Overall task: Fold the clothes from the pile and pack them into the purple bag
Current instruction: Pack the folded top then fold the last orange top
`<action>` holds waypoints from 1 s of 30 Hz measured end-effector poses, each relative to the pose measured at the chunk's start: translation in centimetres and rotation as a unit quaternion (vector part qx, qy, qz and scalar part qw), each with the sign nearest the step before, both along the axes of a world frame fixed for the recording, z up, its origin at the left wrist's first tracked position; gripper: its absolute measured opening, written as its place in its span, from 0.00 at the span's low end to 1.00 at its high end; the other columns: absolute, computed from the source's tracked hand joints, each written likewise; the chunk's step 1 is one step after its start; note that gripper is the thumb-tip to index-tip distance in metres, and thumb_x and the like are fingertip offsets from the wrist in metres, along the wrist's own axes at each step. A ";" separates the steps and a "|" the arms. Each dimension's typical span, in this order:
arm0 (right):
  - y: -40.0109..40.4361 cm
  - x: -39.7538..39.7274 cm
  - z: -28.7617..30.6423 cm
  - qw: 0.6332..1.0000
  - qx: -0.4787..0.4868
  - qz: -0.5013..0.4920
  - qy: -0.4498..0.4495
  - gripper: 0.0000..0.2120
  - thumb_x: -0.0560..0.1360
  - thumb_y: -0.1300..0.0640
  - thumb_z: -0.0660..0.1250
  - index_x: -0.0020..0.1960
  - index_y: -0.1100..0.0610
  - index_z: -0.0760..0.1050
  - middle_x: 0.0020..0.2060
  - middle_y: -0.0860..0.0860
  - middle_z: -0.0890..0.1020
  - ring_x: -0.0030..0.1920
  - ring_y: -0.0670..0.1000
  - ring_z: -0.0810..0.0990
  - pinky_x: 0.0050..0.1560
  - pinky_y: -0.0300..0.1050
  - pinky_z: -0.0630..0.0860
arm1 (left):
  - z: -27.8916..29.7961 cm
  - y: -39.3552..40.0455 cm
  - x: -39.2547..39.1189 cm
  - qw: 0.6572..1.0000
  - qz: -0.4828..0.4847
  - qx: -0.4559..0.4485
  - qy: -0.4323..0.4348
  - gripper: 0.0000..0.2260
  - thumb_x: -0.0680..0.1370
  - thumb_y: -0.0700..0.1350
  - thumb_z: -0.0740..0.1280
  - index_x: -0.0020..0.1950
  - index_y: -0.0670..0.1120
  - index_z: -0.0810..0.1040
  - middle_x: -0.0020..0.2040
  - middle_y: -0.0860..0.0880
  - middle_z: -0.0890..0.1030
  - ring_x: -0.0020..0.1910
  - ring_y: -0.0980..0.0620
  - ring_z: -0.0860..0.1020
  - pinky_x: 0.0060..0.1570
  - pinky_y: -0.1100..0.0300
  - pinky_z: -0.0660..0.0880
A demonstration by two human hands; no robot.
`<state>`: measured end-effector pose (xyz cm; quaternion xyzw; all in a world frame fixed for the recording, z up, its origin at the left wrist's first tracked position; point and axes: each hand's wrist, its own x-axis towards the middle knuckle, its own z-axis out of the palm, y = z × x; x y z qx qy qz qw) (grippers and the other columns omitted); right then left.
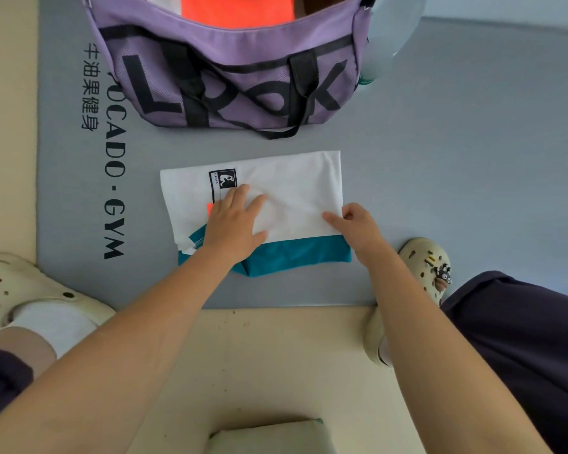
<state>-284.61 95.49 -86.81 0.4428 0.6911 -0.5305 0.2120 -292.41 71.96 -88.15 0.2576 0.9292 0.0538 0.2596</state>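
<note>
Left grip (pixel 235 221) lies flat, fingers spread, pressing the folded white-and-teal garment (pixel 295 188) at mid-frame on the grey mat (pixel 473 158); right grip (pixel 354 224) pinches its right edge. Keep the flat palm anchoring while sliding the pinch to square the corners, then lift from beneath so the folds hold on the way to the purple bag (pixel 230 77), open at upper centre.

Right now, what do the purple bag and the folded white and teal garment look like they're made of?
Purple bag: matte woven fabric, probably canvas or nylon; mesh-textured front panel, black webbing straps. Folded garment: soft, matte knit, likely cotton or polyester; it creases softly under the left hand.
</note>
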 end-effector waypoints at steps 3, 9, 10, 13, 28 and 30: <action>0.4 0.5 -0.2 0.998 -0.062 -0.024 -0.018 0.17 0.69 0.52 0.77 0.51 0.52 0.71 0.51 0.53 0.82 0.49 0.54 0.83 0.53 0.54 0.81 | -0.3 -0.3 0.2 1.000 -0.003 0.003 0.001 0.33 0.76 0.58 0.67 0.77 0.53 0.58 0.78 0.44 0.54 0.77 0.44 0.53 0.72 0.46 0.57; 1.2 1.7 -1.0 0.994 0.096 0.018 -0.047 0.12 0.74 0.50 0.71 0.46 0.60 0.76 0.39 0.49 0.80 0.40 0.51 0.78 0.38 0.44 0.75 | -0.5 -0.4 0.6 1.000 -0.005 -0.004 -0.017 0.37 0.76 0.57 0.67 0.79 0.54 0.52 0.80 0.45 0.48 0.78 0.44 0.47 0.75 0.45 0.51; 1.1 1.8 -1.0 0.989 0.132 0.030 -0.052 0.12 0.75 0.50 0.69 0.44 0.59 0.74 0.37 0.49 0.78 0.39 0.51 0.76 0.35 0.43 0.71 | -0.5 -0.4 0.7 1.000 -0.006 -0.003 -0.020 0.38 0.76 0.57 0.67 0.80 0.54 0.51 0.80 0.45 0.47 0.78 0.44 0.46 0.76 0.45 0.50; 0.1 1.6 -0.7 0.962 0.268 0.047 -0.021 0.08 0.77 0.54 0.63 0.44 0.57 0.69 0.33 0.48 0.73 0.36 0.53 0.73 0.29 0.43 0.64 | -0.4 -0.5 0.8 0.999 -0.013 -0.012 -0.032 0.40 0.75 0.55 0.68 0.80 0.54 0.48 0.80 0.45 0.45 0.79 0.45 0.44 0.76 0.45 0.48; -7.5 -2.5 -1.7 0.958 0.125 0.256 0.037 0.14 0.75 0.47 0.69 0.45 0.58 0.71 0.43 0.50 0.73 0.43 0.51 0.73 0.38 0.39 0.65 | 2.2 -7.0 -0.2 0.981 0.063 -0.139 -0.122 0.25 0.78 0.64 0.54 0.29 0.48 0.67 0.29 0.52 0.70 0.28 0.52 0.68 0.30 0.60 0.62; -7.4 -2.7 -1.6 0.953 0.132 0.270 0.031 0.14 0.76 0.47 0.67 0.46 0.58 0.71 0.41 0.48 0.73 0.41 0.49 0.73 0.35 0.36 0.64 | 2.4 -7.3 -0.3 0.989 0.089 -0.095 -0.063 0.24 0.78 0.61 0.56 0.29 0.47 0.66 0.29 0.51 0.69 0.29 0.48 0.71 0.30 0.59 0.64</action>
